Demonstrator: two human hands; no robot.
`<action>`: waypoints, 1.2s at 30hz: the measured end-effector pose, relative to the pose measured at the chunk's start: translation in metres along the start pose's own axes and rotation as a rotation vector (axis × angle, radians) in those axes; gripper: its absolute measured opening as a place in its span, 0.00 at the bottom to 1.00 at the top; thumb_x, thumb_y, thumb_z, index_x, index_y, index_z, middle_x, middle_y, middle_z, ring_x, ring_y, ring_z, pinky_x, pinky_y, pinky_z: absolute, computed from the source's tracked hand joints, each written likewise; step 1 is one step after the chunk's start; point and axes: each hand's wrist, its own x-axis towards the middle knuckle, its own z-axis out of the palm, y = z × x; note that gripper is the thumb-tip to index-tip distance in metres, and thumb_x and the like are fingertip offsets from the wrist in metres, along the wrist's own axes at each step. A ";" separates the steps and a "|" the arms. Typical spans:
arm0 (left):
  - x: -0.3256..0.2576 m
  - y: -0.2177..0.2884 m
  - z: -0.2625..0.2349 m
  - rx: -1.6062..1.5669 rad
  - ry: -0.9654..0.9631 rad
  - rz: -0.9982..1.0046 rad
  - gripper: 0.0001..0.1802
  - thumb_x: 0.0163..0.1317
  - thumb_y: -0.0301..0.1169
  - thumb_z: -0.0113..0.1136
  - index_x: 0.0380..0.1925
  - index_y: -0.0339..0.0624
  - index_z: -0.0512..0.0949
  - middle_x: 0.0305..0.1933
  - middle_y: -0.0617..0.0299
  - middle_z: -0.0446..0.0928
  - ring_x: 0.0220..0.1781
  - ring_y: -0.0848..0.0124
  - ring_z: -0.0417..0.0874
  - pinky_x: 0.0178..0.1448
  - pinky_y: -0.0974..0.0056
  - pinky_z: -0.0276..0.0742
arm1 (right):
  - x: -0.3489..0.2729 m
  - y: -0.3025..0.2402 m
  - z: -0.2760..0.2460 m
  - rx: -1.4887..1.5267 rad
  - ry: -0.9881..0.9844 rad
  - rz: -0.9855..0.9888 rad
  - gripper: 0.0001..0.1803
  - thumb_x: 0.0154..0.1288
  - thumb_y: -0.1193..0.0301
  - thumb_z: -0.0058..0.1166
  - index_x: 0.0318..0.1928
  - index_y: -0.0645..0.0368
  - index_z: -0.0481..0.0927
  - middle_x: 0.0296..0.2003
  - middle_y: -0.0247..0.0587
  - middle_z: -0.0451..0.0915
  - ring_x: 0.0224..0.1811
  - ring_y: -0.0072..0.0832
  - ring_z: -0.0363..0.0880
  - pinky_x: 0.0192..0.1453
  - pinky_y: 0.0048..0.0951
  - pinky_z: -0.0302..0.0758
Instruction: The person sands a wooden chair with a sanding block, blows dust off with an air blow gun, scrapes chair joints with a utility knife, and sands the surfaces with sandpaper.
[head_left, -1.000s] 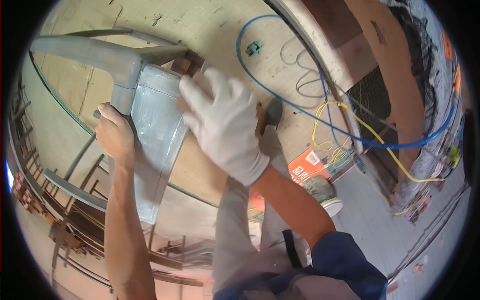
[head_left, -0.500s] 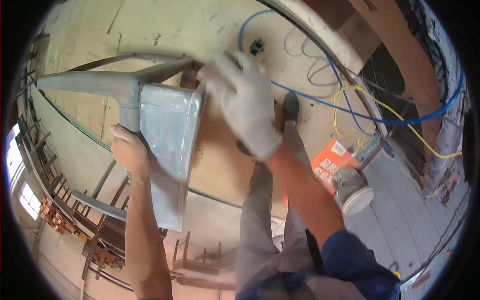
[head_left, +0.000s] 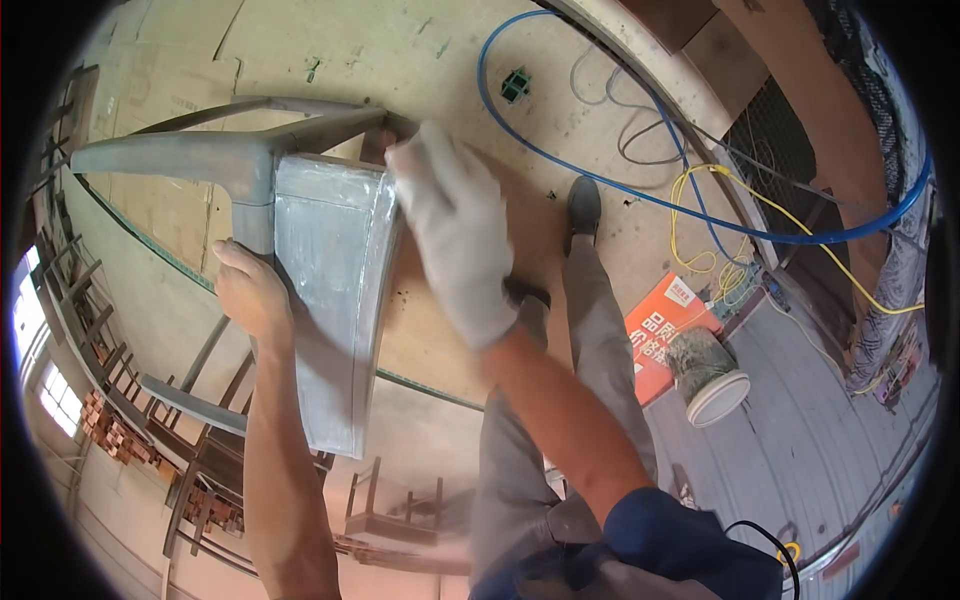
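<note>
A grey-coated wooden chair [head_left: 325, 290] lies tipped in front of me, its flat seat panel facing up with whitish streaks along the edges. My bare left hand [head_left: 255, 295] is wrapped round the chair's frame at the panel's left side. My right hand [head_left: 455, 230], in a pale glove, is at the panel's far right corner. Its fingers are bent and pressed together, partly smeared by motion; whatever they may hold is hidden.
A blue hose [head_left: 620, 185] loops over the floor at the right, beside a yellow cord [head_left: 770, 210]. An orange printed box [head_left: 665, 335] and a stained bucket [head_left: 715, 380] stand right of my legs. More chair frames [head_left: 210, 450] are at the left.
My right hand has moved left and slightly nearer, onto the panel's corner, with its fingers drawn closer together. My left hand keeps its hold; the chair has barely shifted.
</note>
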 end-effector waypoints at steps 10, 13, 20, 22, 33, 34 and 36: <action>0.000 -0.001 -0.001 0.039 -0.017 -0.082 0.36 0.83 0.47 0.28 0.39 0.27 0.81 0.41 0.31 0.81 0.43 0.30 0.78 0.48 0.37 0.71 | -0.091 0.019 -0.014 -0.693 -0.277 -0.660 0.24 0.57 0.63 0.73 0.56 0.39 0.87 0.45 0.39 0.82 0.39 0.38 0.79 0.41 0.45 0.75; -0.004 0.000 -0.014 0.073 -0.013 -0.041 0.37 0.83 0.48 0.27 0.39 0.28 0.82 0.41 0.32 0.82 0.44 0.30 0.79 0.48 0.37 0.72 | -0.035 -0.018 -0.010 -0.788 -0.270 -0.700 0.22 0.57 0.61 0.70 0.54 0.41 0.86 0.52 0.39 0.78 0.45 0.40 0.77 0.43 0.44 0.74; 0.000 0.015 -0.007 0.078 -0.058 -0.147 0.39 0.82 0.49 0.28 0.32 0.31 0.84 0.37 0.34 0.84 0.41 0.33 0.83 0.48 0.36 0.78 | -0.088 0.025 -0.030 -0.649 -0.402 -0.891 0.20 0.55 0.66 0.71 0.51 0.37 0.90 0.51 0.36 0.82 0.36 0.33 0.77 0.34 0.34 0.74; -0.001 0.016 0.002 0.068 -0.049 -0.161 0.40 0.81 0.51 0.29 0.32 0.29 0.85 0.39 0.33 0.84 0.43 0.34 0.85 0.49 0.37 0.79 | -0.055 0.005 -0.042 -0.718 -0.515 -0.840 0.24 0.55 0.66 0.71 0.55 0.37 0.88 0.53 0.38 0.81 0.38 0.35 0.77 0.37 0.36 0.75; -0.001 -0.034 0.016 -0.112 -0.040 0.011 0.30 0.83 0.48 0.39 0.67 0.32 0.73 0.65 0.32 0.74 0.66 0.37 0.75 0.67 0.44 0.72 | 0.051 -0.209 -0.232 -0.850 -0.115 -0.738 0.47 0.56 0.61 0.75 0.73 0.62 0.69 0.66 0.58 0.74 0.66 0.53 0.76 0.71 0.48 0.72; -0.013 -0.029 0.014 -0.120 -0.029 0.018 0.30 0.83 0.48 0.39 0.67 0.32 0.73 0.65 0.32 0.74 0.66 0.37 0.75 0.67 0.44 0.72 | 0.062 -0.233 -0.259 -0.940 0.026 -0.736 0.45 0.56 0.60 0.75 0.71 0.65 0.71 0.64 0.59 0.77 0.66 0.53 0.76 0.71 0.48 0.72; -0.034 -0.028 0.002 -0.119 0.056 0.124 0.25 0.83 0.40 0.43 0.69 0.32 0.69 0.71 0.37 0.70 0.70 0.40 0.72 0.72 0.48 0.70 | 0.117 -0.243 -0.302 -0.714 0.256 -0.721 0.38 0.58 0.61 0.75 0.65 0.65 0.76 0.62 0.57 0.79 0.64 0.52 0.78 0.70 0.48 0.73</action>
